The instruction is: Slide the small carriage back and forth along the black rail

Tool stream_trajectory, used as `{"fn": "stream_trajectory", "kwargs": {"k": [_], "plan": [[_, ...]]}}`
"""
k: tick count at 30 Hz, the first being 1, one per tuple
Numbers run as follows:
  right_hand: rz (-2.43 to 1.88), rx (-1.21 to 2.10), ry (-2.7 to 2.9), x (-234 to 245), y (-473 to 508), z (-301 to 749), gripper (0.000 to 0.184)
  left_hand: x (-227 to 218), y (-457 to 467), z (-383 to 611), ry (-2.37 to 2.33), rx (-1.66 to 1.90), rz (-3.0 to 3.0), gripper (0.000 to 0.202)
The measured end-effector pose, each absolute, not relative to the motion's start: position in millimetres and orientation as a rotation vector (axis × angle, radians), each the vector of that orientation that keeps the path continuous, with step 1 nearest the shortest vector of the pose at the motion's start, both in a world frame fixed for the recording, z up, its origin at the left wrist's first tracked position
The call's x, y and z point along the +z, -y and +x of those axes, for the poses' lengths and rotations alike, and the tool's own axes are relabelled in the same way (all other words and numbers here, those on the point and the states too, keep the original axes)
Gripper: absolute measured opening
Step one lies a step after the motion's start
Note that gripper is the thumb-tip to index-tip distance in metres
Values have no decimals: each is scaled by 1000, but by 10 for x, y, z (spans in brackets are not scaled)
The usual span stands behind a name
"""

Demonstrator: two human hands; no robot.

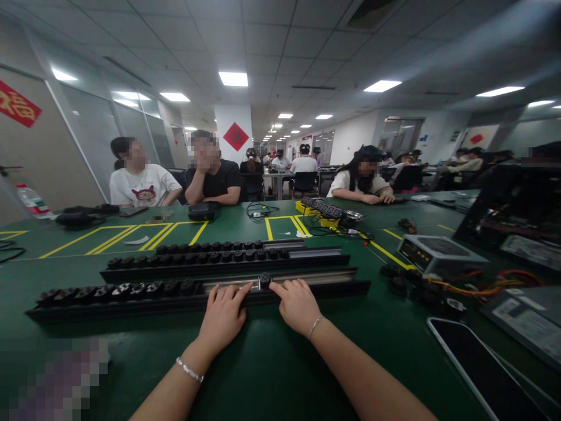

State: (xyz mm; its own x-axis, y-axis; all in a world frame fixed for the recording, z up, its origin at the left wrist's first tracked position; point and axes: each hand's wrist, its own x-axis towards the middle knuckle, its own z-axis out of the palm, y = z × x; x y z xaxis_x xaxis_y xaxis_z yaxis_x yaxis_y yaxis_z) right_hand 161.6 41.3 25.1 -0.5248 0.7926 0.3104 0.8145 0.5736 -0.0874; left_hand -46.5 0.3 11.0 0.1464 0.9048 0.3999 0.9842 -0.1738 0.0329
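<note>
both hands lie open and loose, clasping nothing: the left hand [223, 318] rests its fingers on the front edge of the nearest rail [333, 287], and the right hand [297, 304] does the same just beside it. their index fingertips point in from either side toward a small black block [264, 279] sitting in the rail's channel; whether they quite touch it cannot be told. the block looks like hard, light plastic, best pinched by its two side faces. the rail is long and stiff, probably metal and fairly heavy, so it would want a hand near each end. a row of like blocks [118, 290] fills the rail's left part. two more loaded rails [315, 260] [289, 241] lie parallel behind it on the green table [272, 362]. to the right are a grey power supply [440, 252], coloured wires [482, 283] and a dark phone [477, 362]. other people sit across the table.
</note>
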Motion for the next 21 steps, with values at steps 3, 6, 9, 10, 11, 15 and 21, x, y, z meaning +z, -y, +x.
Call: {"fn": "stream_trajectory", "kwargs": {"k": [3, 6, 9, 10, 11, 15, 21], "plan": [[-1339, -84, 2505, 268, -416, 1635, 48, 106, -5, -466, 1847, -491, -2190, 56], [-1359, -78, 2514, 282, -417, 1645, 48, 106, -4, -465, 1849, -491, -2193, 56], [-1360, -82, 2521, 293, -414, 1647, 48, 110, -1, -463, 1851, -489, -2185, 56], [-1356, -82, 2522, 297, -413, 1647, 48, 111, 0, -464, 1850, -489, -2186, 56], [-1354, -82, 2523, 302, -412, 1648, 47, 113, 1, -464, 1850, -490, -2187, 56], [-1361, -85, 2536, 327, -411, 1659, 46, 121, 3, -463, 1856, -487, -2192, 56], [-1348, -80, 2538, 323, -425, 1673, 46, 121, 2, -461, 1855, -477, -2191, 56]]}}
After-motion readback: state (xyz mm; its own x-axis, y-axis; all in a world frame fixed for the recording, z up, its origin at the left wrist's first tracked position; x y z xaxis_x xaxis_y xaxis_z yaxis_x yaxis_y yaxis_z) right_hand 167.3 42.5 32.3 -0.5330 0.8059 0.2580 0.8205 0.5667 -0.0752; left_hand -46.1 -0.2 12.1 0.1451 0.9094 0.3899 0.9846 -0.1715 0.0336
